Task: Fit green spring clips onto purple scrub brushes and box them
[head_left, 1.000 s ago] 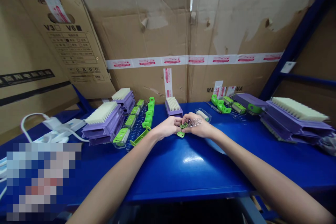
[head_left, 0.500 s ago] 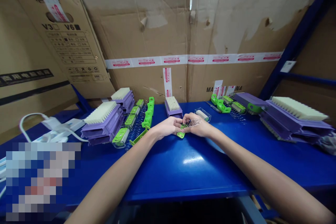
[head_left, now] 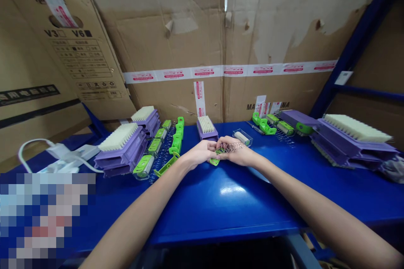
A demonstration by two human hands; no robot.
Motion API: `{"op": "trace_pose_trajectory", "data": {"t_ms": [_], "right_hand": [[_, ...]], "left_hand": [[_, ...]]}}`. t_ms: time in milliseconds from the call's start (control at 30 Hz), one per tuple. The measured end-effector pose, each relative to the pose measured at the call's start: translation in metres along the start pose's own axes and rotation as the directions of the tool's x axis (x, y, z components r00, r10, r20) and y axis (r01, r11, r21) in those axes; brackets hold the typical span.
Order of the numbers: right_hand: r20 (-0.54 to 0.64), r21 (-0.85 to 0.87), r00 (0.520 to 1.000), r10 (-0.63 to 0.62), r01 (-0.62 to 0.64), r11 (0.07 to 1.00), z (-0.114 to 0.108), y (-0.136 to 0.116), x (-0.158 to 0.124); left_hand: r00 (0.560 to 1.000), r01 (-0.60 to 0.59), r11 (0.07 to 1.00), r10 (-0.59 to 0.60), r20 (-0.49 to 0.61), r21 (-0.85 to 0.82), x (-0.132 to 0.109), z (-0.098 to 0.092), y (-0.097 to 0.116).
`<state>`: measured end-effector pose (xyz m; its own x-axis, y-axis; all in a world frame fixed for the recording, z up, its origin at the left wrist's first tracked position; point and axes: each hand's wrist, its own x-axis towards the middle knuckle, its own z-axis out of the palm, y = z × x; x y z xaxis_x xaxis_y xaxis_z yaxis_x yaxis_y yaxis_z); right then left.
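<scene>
the left hand [head_left: 202,154] and right hand [head_left: 241,156] have their fingers clamped on a small green part [head_left: 214,162] over the blue table [head_left: 233,210], i'd guess pinched from both sides for steadiness, a coiled spring [head_left: 233,147] stretching across the right.

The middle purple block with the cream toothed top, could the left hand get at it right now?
Probably yes: the purple block stands just beyond the left hand, with no other object visible between them. Its fingers are on the green part, though, so they would likely need freeing first.
</scene>
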<state>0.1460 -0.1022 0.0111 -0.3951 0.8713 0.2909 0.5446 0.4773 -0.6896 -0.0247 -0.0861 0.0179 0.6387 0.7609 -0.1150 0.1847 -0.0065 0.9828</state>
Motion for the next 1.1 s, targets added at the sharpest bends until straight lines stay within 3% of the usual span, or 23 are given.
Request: {"op": "trace_pose_trajectory", "data": {"t_ms": [167,367,700,933,1100], "right_hand": [[0.113,0.055,0.993,-0.023,0.017,0.998,-0.007,0.002,0.000],[0.061,0.101,0.998,0.034,-0.040,0.994,-0.002,0.003,0.001],[0.007,0.120,0.996,0.092,-0.092,0.988,0.005,0.007,0.001],[0.016,0.057,0.998,0.055,-0.056,0.997,0.000,0.011,0.002],[0.079,0.143,0.981,0.175,-0.185,0.972,0.001,0.012,0.004]], "left_hand": [[0.999,-0.022,0.999,0.023,0.041,-0.028,-0.003,0.000,0.004],[1.000,-0.002,0.998,0.002,0.007,-0.057,-0.005,-0.001,0.005],[0.993,0.021,0.994,-0.008,0.119,-0.111,-0.004,-0.006,0.000],[0.996,0.038,0.995,-0.030,0.081,-0.097,-0.005,-0.004,0.005],[0.999,0.041,0.996,-0.039,0.018,-0.083,-0.004,0.003,0.005]]}}
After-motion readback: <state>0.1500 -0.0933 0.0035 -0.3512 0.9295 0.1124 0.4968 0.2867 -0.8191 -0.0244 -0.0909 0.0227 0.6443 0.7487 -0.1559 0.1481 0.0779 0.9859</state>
